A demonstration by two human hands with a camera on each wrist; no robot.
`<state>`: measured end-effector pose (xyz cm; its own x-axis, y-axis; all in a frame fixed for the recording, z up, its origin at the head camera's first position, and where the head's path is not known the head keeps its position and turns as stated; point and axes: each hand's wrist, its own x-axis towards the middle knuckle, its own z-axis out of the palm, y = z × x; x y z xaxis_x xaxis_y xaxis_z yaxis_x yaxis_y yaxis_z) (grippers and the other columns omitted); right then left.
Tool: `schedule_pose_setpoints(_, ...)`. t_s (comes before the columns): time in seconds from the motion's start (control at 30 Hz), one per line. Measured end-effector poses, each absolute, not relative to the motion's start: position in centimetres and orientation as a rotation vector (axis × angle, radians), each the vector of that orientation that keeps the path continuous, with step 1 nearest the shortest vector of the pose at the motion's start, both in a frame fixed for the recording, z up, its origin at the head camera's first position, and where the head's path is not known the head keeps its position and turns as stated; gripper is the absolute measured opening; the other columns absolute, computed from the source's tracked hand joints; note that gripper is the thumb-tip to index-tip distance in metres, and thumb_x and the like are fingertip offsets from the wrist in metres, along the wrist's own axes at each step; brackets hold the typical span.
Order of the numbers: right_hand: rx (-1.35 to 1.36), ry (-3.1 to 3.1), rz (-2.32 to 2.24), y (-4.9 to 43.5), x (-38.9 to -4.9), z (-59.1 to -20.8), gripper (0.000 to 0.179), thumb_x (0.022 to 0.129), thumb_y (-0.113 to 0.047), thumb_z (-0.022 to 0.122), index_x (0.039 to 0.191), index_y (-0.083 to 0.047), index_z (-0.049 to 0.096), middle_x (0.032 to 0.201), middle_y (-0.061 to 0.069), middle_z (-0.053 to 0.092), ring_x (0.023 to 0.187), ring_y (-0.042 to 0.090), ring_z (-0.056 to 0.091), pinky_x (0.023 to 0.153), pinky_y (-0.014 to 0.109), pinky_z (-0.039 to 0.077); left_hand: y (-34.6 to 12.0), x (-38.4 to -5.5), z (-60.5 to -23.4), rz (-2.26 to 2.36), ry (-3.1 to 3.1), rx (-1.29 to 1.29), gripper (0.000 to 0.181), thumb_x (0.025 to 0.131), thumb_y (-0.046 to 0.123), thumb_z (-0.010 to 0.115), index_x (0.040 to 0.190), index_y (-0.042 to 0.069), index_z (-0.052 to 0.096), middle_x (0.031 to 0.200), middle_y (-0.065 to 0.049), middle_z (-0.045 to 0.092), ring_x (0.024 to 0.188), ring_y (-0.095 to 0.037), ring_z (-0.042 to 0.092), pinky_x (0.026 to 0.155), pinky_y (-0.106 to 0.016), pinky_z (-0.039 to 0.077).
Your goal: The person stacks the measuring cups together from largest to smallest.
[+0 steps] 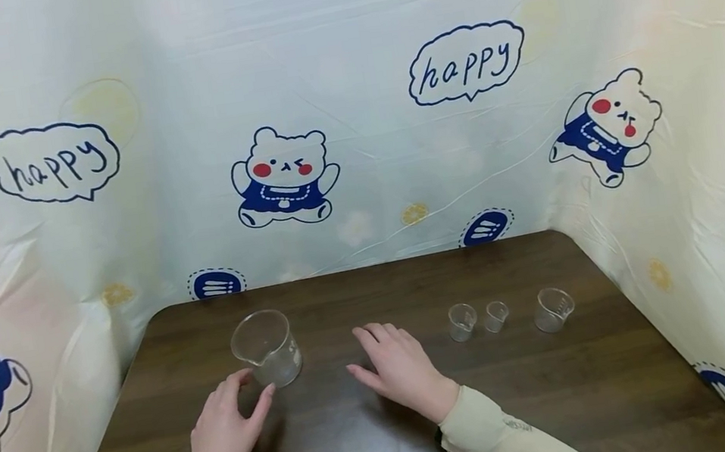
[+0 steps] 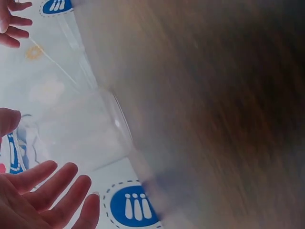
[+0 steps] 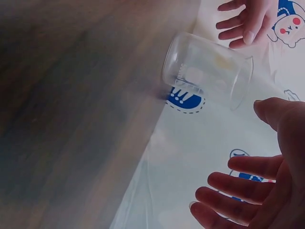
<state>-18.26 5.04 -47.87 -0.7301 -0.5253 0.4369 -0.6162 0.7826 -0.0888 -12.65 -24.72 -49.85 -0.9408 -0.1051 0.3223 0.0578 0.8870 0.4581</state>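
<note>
A large clear glass beaker [image 1: 277, 359] with a pouring lip stands upright on the left half of the table. My left hand [image 1: 221, 435] is at its near left side, thumb and fingers spread apart, the thumb tip overlapping the beaker's lower edge in the head view. To the right of the beaker, my right hand [image 1: 403, 369] hovers low over the table with fingers extended and nothing in its grasp. In the right wrist view the beaker [image 3: 205, 71] shows faint white markings, and a gap separates it from the right hand [image 3: 257, 186].
Three smaller clear beakers stand in a row on the right: a small one [image 1: 462, 323], a smaller one [image 1: 496, 317] and a medium one [image 1: 554, 311]. The dark wooden table [image 1: 371, 293] is bordered by a printed cloth [image 1: 379, 140] behind and at both sides.
</note>
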Motion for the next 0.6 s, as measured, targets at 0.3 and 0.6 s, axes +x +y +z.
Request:
schedule_pose_setpoints(0.3,0.900,-2.551,0.298,2.6,-19.4,-47.6,0.052,0.101,-0.050,0.066,0.134,-0.009,0.064,0.119,0.007,0.071,0.101,0.023,0.070,0.084,0.037,0.058,-26.8,-13.5,-50.2,-0.716,-2.803,0.103,0.061,0.098,0.053,0.068,0.132,0.003,0.062,0.123,-0.023,0.068,0.112,-0.042,0.064,0.080,-0.068,0.052)
schedule_pose_setpoints(0.6,0.937,-2.579,0.307,0.3,-20.9,-47.8,0.053,0.102,-0.052,0.063,0.135,-0.011,0.064,0.119,0.004,0.071,0.101,0.021,0.070,0.083,0.034,0.058,-28.2,-14.8,-50.3,-0.775,-2.834,0.084,0.073,0.096,0.058,0.068,0.138,0.000,0.054,0.130,-0.027,0.064,0.119,-0.045,0.062,0.086,-0.070,0.049)
